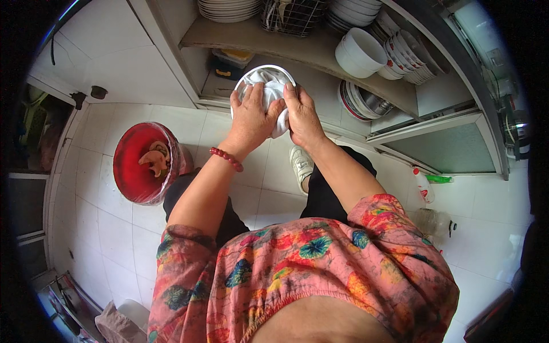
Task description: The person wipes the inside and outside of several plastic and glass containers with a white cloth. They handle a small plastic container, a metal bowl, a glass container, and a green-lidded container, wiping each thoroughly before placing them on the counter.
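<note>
In front of the lower cabinet I hold up a round white bowl (265,67) with a white cloth (268,81) bunched inside it. My left hand (254,109) presses the cloth into the bowl with spread fingers, a red bead bracelet (226,159) on its wrist. My right hand (303,115) grips the bowl's right rim, thumb on the inner side. Part of the cloth hangs out below, between the two hands. The bowl's underside is hidden from view.
A cabinet shelf (274,45) carries stacked plates (229,9), a wire basket (292,17), white bowls (360,53) and patterned bowls (401,53). Beneath it stand several dishes (358,100). A red bin (137,171) with scraps is at left; bottles (423,185) lie at right near the cabinet door (446,145).
</note>
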The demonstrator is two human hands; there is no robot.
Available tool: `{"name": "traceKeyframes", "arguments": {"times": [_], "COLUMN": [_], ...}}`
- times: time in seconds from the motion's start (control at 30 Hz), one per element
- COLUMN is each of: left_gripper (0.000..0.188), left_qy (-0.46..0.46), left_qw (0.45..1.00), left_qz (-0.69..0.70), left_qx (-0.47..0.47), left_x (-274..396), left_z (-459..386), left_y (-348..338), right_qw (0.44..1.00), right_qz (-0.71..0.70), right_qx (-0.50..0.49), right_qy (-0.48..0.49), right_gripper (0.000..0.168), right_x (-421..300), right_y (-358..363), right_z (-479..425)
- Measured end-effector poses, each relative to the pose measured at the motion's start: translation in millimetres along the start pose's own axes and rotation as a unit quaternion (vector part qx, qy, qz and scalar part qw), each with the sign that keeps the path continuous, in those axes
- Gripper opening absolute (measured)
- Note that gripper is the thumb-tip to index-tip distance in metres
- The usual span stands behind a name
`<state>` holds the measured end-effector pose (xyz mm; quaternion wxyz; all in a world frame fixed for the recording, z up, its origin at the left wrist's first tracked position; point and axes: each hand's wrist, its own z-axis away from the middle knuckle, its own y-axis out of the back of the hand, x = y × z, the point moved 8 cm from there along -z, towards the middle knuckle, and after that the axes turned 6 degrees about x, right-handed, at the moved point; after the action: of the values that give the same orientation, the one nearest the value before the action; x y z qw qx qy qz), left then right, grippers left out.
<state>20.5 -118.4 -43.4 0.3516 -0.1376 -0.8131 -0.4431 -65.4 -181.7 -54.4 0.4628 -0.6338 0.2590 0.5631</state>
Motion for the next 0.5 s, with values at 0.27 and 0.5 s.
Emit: {"name": "traceKeyframes", "arguments": {"times": [0.27,0.5], "left_gripper": [0.047,0.035], "left_qy": [-0.080,-0.137], "left_qw": [0.995,0.972], "left_qz": [0.027,0.118], "left_qx": [0.050,-0.150], "left_x": [17,48], "left_z": [-5,6], "left_y": [6,6], "right_qw": [0.999,1.000], "right_qz": [0.005,0.020], "right_qx": [-0.002,0.016], "right_qy": [-0.037,-0.016], "right_gripper": [0.039,0.036], "right_x": [-7,-17], "right_y": [1,17], "right_z": [1,-3]}}
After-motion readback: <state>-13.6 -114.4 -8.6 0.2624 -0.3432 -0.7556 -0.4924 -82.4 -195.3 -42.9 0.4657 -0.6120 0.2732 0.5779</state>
